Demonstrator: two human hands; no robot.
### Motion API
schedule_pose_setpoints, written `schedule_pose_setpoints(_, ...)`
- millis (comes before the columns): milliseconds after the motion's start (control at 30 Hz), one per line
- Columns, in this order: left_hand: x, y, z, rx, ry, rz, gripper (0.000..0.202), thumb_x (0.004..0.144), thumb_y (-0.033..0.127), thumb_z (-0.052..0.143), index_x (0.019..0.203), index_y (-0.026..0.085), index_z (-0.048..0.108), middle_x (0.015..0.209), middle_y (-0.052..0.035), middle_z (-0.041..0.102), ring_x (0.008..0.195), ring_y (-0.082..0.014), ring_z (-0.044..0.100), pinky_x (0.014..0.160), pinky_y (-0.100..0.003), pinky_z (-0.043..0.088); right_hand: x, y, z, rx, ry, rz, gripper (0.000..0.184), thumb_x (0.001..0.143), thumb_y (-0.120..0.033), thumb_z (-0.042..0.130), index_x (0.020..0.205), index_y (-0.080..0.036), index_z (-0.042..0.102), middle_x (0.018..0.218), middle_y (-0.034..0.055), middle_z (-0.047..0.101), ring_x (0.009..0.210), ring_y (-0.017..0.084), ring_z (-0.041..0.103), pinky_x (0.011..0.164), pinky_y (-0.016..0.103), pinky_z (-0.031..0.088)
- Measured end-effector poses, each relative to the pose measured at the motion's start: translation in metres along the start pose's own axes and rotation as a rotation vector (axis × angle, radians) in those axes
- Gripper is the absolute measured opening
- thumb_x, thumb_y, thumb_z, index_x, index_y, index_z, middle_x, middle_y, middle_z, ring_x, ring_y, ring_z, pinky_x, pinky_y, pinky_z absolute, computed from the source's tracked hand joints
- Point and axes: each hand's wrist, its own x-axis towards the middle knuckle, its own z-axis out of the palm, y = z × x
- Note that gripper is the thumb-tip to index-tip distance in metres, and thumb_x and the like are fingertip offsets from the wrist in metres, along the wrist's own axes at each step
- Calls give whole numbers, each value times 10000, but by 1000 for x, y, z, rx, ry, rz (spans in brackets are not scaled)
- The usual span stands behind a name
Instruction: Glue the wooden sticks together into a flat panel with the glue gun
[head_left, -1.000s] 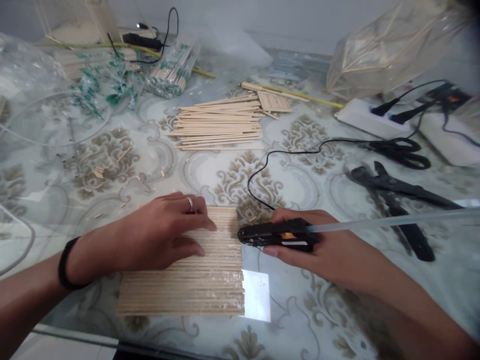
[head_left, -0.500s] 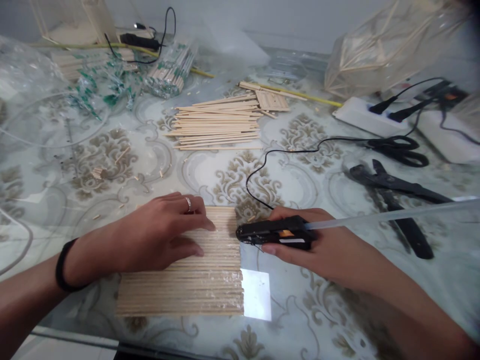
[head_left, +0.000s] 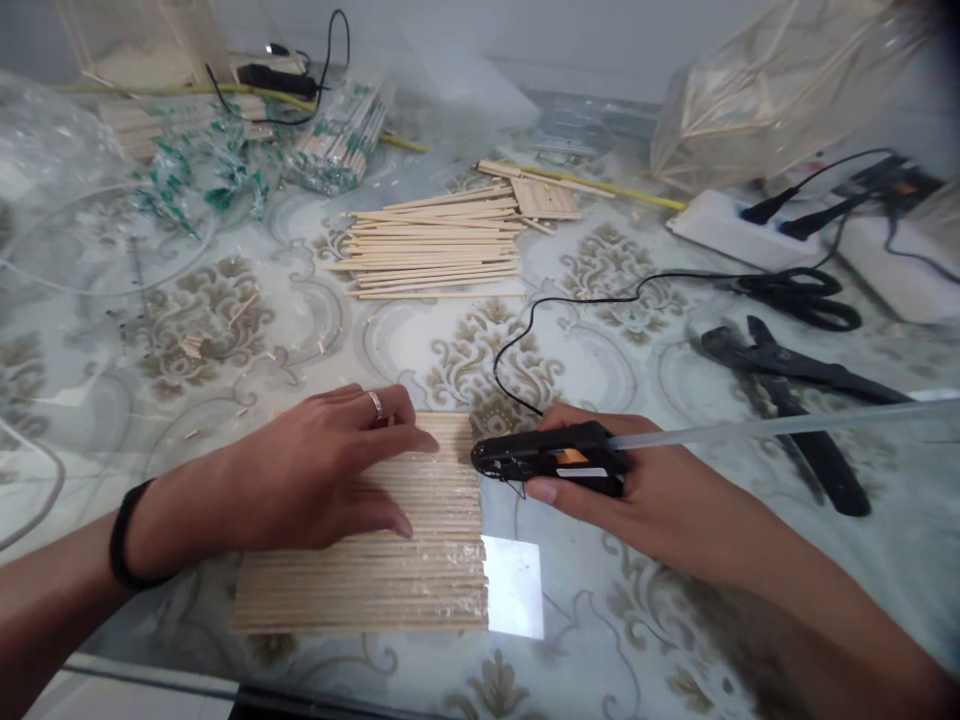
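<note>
A flat panel of wooden sticks [head_left: 375, 588] laid side by side rests near the front edge of the table, with shiny glue streaks towards its right end. Over its upper left part lies my left hand [head_left: 337, 470], fingers apart, wearing a ring and a black wristband. My right hand [head_left: 600, 490] grips a black hot glue gun [head_left: 540, 455], whose nozzle is at the panel's upper right edge. From the back of the gun a long translucent glue stick [head_left: 750, 428] sticks out to the right. The underside of the gun's grip is hidden by my fingers.
Loose wooden sticks [head_left: 435, 250] lie in a pile beyond the panel. To the right are black-handled scissors [head_left: 802, 297], pliers [head_left: 810, 370] and a white power strip [head_left: 727, 230]. Bagged sticks [head_left: 341, 130] stand at the back left. The gun's black cord [head_left: 570, 299] crosses the table.
My left hand's fingers have spread slightly, with the index fingertip a little further right. The glue gun has shifted slightly at the panel's edge, still in my right hand.
</note>
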Motion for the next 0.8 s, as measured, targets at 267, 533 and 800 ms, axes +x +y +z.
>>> schedule_pose_setpoints(267,-1,7,4,285,28,-179,786,741,738,780,1215,145,576,1225,-156,580,1117,-351,558,1009,-563,487,1,-2,1,19,-1,-34,273,940,-478,625,816,-238,582,682,-30,586,598,164,572,533,270,457)
schedule_pose_setpoints(533,4,13,5,141,-49,-390,887,528,671,936,1143,154,560,1173,-117,570,1103,-327,593,971,-457,501,-2,-2,0,97,13,-29,244,939,-470,626,869,-237,646,743,-13,647,672,185,620,614,287,509)
schedule_pose_setpoints(800,5,24,-10,13,-98,-519,429,970,637,481,957,209,507,806,-31,624,737,-251,608,677,-362,388,-7,4,6,165,78,-14,356,941,-570,606,826,-247,702,736,16,671,665,207,642,597,301,528)
